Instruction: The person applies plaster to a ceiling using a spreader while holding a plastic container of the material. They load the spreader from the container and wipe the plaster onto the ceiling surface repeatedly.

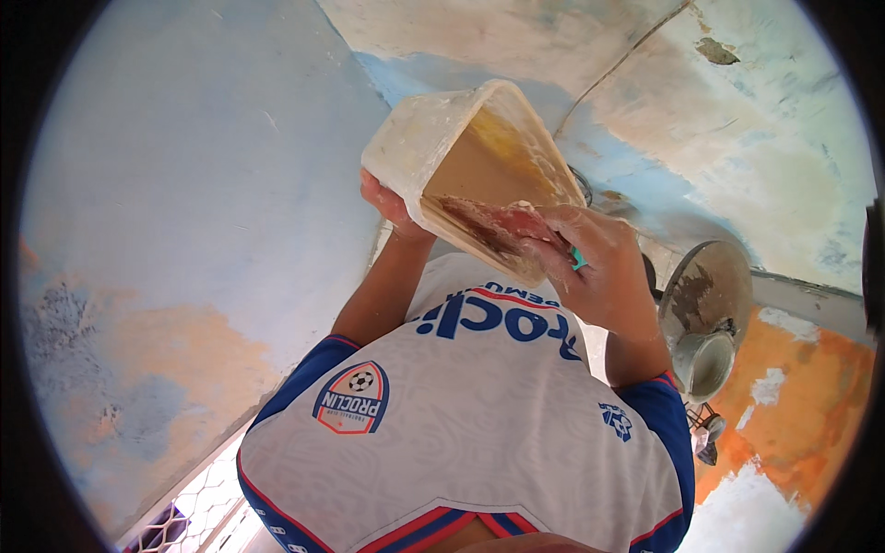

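A whitish, smeared plastic tub [410, 138] is tilted in front of my chest, its mouth turned toward me. Beige paste [489, 170] lies inside, with a yellow stain on the inner wall. My left hand [395, 205] is wrapped round the tub's left side; part of its fingers is hidden behind it. At the near right rim my right hand [599, 263] is closed on a flat, reddish-brown tool [479, 221] coated with paste, reaching into the tub. A bit of green shows between the fingers. The tool's exact kind is hard to make out.
A pale blue wall [203, 157] with patchy paint rises at left. Another patchy wall [664, 120] with a long crack spans the top. Right of me are a round grey disc [710, 290], a whitish pot-like vessel [708, 364] and an orange wall [793, 396]. Wire mesh [198, 493] shows lower left.
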Available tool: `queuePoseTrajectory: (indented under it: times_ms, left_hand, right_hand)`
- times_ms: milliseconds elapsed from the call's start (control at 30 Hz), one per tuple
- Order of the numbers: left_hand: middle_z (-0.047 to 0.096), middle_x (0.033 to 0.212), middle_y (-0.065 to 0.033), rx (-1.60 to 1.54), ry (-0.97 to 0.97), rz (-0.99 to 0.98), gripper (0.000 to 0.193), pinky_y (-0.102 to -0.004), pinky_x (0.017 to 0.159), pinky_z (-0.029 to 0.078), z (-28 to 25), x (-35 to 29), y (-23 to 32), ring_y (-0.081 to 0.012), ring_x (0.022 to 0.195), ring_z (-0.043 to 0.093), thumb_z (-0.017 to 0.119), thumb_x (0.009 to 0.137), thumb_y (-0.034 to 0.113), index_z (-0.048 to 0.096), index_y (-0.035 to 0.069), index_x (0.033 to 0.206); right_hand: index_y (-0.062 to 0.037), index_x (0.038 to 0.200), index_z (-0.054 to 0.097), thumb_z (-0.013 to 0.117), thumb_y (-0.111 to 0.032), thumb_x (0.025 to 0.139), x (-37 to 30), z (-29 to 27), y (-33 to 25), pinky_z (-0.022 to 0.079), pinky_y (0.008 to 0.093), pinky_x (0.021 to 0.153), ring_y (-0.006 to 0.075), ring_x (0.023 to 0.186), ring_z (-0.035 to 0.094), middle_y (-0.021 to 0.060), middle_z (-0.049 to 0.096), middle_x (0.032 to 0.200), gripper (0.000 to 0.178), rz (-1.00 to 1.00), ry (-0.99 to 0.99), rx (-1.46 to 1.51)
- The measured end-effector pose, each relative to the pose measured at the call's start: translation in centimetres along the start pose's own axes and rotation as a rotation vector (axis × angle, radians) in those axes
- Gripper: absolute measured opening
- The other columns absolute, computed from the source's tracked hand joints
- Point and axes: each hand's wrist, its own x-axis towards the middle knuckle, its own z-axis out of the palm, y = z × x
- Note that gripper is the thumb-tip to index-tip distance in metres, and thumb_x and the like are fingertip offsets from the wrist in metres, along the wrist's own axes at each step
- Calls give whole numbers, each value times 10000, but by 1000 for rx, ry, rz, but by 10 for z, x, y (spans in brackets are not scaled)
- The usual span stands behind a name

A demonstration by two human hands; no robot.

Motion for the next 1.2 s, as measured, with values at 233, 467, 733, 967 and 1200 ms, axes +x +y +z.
queuePoseTrajectory:
  times_ms: [233, 467, 733, 967, 1200]
  left_hand:
    - [567, 1395, -112, -89, -141, -212, 578, -400, 1028, 504, -1, 0, 13, -241, 1244, 585, 358, 1066, 520, 450, 89, 1439]
    - [566, 1398, -111, -81, -114, -228, 595, -402, 1031, 503, -24, 15, 24, -242, 1247, 583, 355, 1059, 536, 453, 89, 1441]
    - [566, 1401, -110, -88, -57, -197, 616, -405, 1034, 502, -67, 62, 23, -243, 1251, 580, 352, 1051, 553, 457, 89, 1443]
    - [566, 1404, -109, -98, -44, -184, 634, -407, 1036, 501, -103, 108, 12, -244, 1255, 578, 350, 1044, 569, 460, 89, 1444]
    - [566, 1407, -109, -116, -16, -180, 652, -409, 1039, 500, -139, 133, 8, -245, 1259, 576, 347, 1037, 584, 463, 89, 1446]
  right_hand:
    - [-47, 1123, 600, 713, -47, 893, 22, 13, -16, 528, 421, 598, 365, 740, 704, 174, 702, 887, 256, -19, 57, -18]
    - [-21, 1225, 536, 658, 39, 822, 54, 32, -30, 551, 463, 663, 396, 807, 704, 188, 711, 924, 425, -10, -46, -142]
    - [-15, 1309, 525, 692, 30, 762, 101, 72, -44, 550, 472, 690, 401, 785, 699, 223, 701, 924, 574, -12, 7, -93]
    - [-19, 1306, 544, 681, 37, 768, 144, 105, -53, 547, 481, 658, 388, 750, 695, 227, 686, 860, 558, 100, -38, -208]
    - [-38, 1211, 569, 623, 49, 896, 186, 132, -57, 515, 480, 683, 451, 834, 671, 228, 700, 889, 332, 149, 1, -79]
